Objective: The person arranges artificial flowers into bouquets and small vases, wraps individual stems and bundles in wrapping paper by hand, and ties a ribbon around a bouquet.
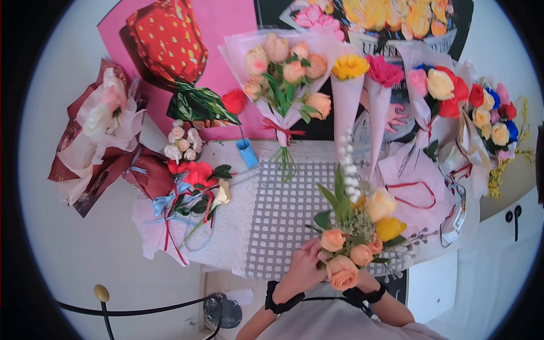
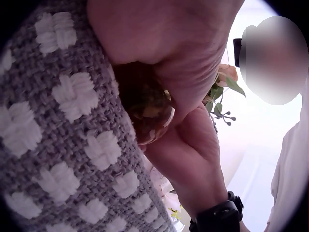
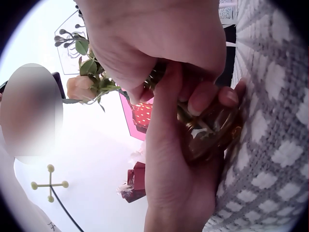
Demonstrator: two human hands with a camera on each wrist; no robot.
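In front of my body a bunch of flowers (image 1: 362, 226) with peach roses, yellow blooms, a white spike and greenery stands in an amber glass vase (image 2: 153, 113). My left hand (image 1: 306, 266) wraps the side of the vase, its thumb pointing up along the glass in the right wrist view. Above it, my right hand (image 3: 159, 38) curls its fingers around the flower stems (image 3: 184, 114) at the vase's mouth. From the head, the blooms hide most of the right hand. The vase sits low against the grey and white checked cloth (image 1: 289, 226).
Wrapped peach roses (image 1: 283, 68) stand at the back, with cone-wrapped flowers (image 1: 348, 79) beside them. Bouquets (image 1: 442, 96) line the right. On the left are a dark red wrapped bouquet (image 1: 102, 136), red roses (image 1: 198, 174) with ribbons and a blue cup (image 1: 247, 153).
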